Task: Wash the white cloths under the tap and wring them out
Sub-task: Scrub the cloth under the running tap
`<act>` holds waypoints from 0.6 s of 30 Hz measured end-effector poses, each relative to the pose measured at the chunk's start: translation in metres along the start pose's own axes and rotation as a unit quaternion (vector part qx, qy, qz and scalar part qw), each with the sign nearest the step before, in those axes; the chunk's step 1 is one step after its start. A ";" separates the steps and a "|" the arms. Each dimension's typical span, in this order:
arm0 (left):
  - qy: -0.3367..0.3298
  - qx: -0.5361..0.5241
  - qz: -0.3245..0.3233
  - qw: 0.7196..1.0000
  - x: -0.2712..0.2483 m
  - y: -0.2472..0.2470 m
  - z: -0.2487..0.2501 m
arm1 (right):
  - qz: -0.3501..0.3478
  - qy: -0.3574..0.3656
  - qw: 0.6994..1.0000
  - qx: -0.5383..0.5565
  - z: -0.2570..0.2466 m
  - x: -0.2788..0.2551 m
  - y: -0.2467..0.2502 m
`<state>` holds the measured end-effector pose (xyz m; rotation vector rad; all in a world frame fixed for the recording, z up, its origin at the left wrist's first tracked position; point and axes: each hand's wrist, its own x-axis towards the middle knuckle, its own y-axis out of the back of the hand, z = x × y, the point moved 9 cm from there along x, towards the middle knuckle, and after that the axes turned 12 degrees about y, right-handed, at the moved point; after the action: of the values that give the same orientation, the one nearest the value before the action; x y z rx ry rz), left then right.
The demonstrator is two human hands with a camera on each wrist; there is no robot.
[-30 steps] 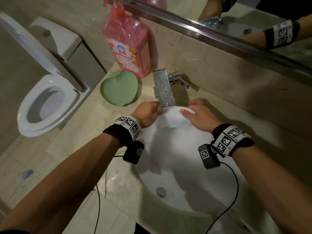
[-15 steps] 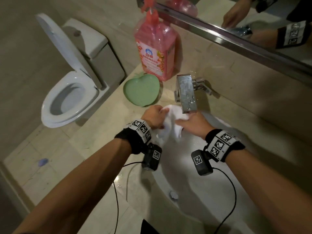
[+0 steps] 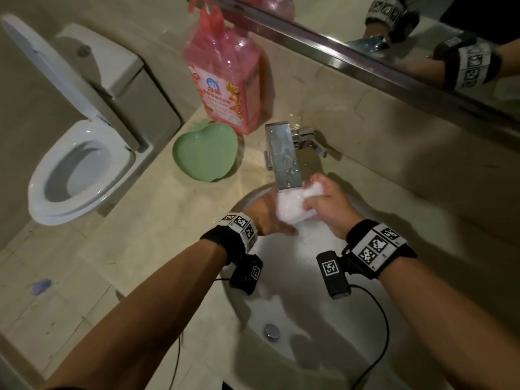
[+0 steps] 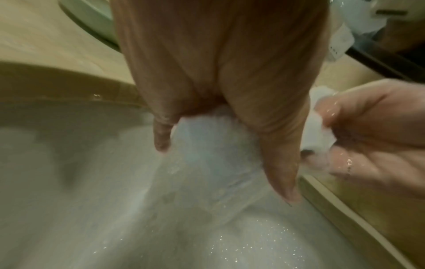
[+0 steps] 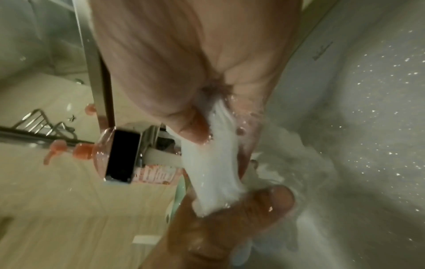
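A wet white cloth (image 3: 291, 206) is bunched between both hands, just under the spout of the steel tap (image 3: 284, 156) and over the white sink (image 3: 281, 291). My left hand (image 3: 267, 218) grips the cloth's near end from the left, its thumb pointing toward me. My right hand (image 3: 329, 205) is curled tight round the far end, next to the spout. In the right wrist view the cloth (image 5: 211, 163) runs as a taut strip from my right hand (image 5: 195, 72) to the left hand (image 5: 230, 227). In the left wrist view the cloth (image 4: 317, 134) shows between the fingers of the right hand (image 4: 368, 136).
A pink soap bottle (image 3: 225, 80) and a green heart-shaped dish (image 3: 205, 152) stand on the counter left of the tap. An open toilet (image 3: 76, 175) is further left. A mirror (image 3: 394, 38) runs along the back wall. The drain (image 3: 271, 330) sits low in the droplet-covered basin.
The cloth lay spread under the spout a second ago; now it is gathered into a bunch. My right hand has closed round one end, and the left has rolled beneath.
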<state>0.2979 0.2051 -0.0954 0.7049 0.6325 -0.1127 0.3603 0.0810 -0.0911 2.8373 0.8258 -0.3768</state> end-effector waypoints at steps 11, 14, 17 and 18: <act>-0.004 0.188 0.083 0.979 0.008 0.016 0.025 | -0.134 -0.163 0.977 -0.038 0.024 -0.010 0.011; 0.077 0.105 0.132 0.983 0.006 0.037 0.017 | -0.131 -0.095 0.974 -0.161 0.018 -0.002 0.000; 0.102 0.036 0.116 0.987 0.009 0.039 0.020 | -0.162 -0.010 0.942 -0.293 0.009 0.007 -0.019; 0.110 0.024 0.113 0.987 0.008 0.039 0.021 | -0.167 0.015 0.921 -0.352 0.006 0.010 -0.023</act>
<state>0.3272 0.2220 -0.0658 0.8383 0.7585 0.1617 0.3550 0.1038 -0.1013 2.0432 1.1698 -0.0471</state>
